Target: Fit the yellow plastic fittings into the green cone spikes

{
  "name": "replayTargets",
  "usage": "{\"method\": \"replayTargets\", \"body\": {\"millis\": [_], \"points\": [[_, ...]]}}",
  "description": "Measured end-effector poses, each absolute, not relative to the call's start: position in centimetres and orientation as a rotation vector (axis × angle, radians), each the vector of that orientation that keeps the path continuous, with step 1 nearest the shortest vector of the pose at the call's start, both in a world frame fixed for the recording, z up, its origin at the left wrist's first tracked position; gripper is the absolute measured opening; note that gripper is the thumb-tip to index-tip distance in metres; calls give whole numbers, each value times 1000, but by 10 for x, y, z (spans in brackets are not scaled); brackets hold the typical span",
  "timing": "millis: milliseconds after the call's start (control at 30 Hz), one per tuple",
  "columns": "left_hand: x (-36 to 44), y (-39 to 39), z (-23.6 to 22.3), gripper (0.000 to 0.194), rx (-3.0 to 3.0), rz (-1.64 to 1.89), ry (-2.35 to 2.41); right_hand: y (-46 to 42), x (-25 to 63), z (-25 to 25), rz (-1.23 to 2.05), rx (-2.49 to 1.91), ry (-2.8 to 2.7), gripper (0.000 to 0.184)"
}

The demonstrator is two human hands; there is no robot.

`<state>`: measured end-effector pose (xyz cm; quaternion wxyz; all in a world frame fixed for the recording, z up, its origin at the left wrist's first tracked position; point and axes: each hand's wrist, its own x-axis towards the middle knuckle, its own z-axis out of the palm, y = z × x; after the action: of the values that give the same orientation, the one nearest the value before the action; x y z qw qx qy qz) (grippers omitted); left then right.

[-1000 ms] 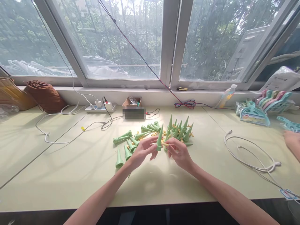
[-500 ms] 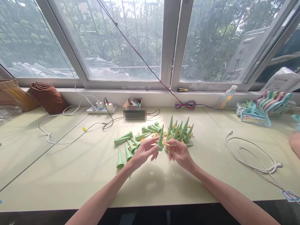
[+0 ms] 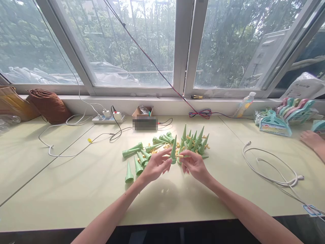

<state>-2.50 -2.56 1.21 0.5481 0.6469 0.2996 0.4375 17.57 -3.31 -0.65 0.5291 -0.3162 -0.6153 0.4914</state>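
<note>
My left hand pinches a green plastic cone spike, held upright just above the table. My right hand pinches a small yellow peg whose end touches the side of that cone near its base. Behind my hands stands a cluster of upright green cones with yellow pegs. To the left lie several loose green cones and tubes, two of them standing on the pale green table.
A white cable loops at the right. Another person's hand rests at the far right beside coloured plastic clips. A power strip, cords, a small box and a brown bag line the window sill.
My hands stay together on the cone and peg with only slight shifts. The other person's hand at the far right has reached further onto the table.
</note>
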Motion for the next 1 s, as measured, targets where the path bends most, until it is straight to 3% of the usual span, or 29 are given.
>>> {"method": "replayTargets", "body": {"millis": [600,1000], "points": [[-12,-43,21,34,1757,1107,718,-37,177,-1,1235,-673,-1508,19],[-13,-36,15,30,1737,1100,690,-36,177,0,1095,-671,-1582,12]]}}
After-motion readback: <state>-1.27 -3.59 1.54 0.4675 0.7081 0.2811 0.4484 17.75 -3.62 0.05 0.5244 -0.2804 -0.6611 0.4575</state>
